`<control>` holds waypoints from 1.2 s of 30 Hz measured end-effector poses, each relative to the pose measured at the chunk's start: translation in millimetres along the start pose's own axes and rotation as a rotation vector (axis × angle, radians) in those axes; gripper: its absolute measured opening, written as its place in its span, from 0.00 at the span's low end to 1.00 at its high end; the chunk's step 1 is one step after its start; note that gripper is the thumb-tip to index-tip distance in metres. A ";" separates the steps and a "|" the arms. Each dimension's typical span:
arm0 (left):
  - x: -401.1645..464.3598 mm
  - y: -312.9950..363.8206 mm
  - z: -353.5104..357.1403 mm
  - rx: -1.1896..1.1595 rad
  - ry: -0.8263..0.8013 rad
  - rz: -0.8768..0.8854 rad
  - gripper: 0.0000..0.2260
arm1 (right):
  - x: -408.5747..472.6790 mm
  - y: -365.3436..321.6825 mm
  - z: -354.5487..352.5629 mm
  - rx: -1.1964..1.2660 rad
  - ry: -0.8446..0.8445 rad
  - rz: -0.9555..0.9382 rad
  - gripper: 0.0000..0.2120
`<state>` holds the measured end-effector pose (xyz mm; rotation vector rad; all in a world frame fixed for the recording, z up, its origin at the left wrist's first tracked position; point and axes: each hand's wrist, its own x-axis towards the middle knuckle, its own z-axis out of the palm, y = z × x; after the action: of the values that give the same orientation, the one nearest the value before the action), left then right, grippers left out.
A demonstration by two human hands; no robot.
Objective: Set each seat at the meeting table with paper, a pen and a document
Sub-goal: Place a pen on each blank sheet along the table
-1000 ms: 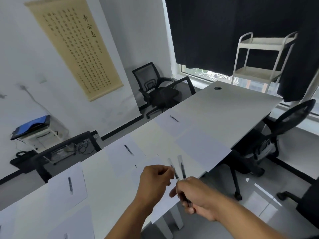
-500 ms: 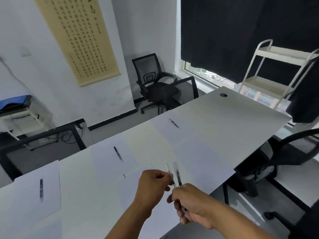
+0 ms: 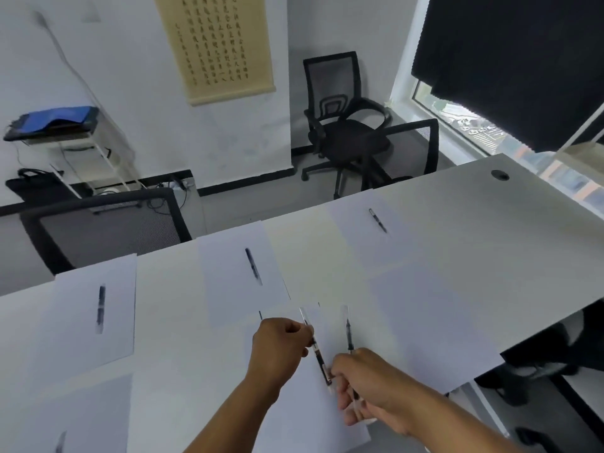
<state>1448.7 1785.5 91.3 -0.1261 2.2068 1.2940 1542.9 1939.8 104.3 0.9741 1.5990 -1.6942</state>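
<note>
Pinching one slim pen [image 3: 316,349] between thumb and curled fingers, the left hand [image 3: 281,346] holds it just above a sheet of paper [image 3: 304,416] at the near edge of the white worktop [image 3: 457,204]. The right hand [image 3: 366,384] has its fingers curled around a second pen [image 3: 349,335], whose tip points away from the person. Both pens look light, stiff and smooth, likely to roll if dropped, so a grip at mid-barrel seems best. The paper looks thin and floppy and would probably slide on the worktop.

Three sheets along the far side each already carry a pen: the left one [image 3: 100,308], the middle one [image 3: 253,266] and the right one [image 3: 377,220]. Another bare sheet [image 3: 434,322] lies to the right. Black mesh chairs [image 3: 343,125] stand beyond the worktop, and a scroll [image 3: 215,44] hangs on the wall. Nothing blocks the hands.
</note>
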 end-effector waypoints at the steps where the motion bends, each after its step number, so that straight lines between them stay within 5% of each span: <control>1: 5.9 -7.9 0.1 0.014 0.009 -0.029 0.15 | 6.6 0.4 -2.0 -0.014 0.001 0.007 0.08; 14: 24.5 -61.4 26.0 0.200 0.130 -0.316 0.17 | 61.0 19.2 -21.3 -0.103 -0.154 0.124 0.09; 36: 54.9 -87.3 50.3 0.382 0.216 -0.399 0.09 | 83.0 38.2 -38.7 -0.098 -0.214 0.173 0.10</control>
<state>1455.5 1792.0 -23.0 -0.5467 2.4059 0.6572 1533.5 1979.5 13.8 0.8270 1.4027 -1.5324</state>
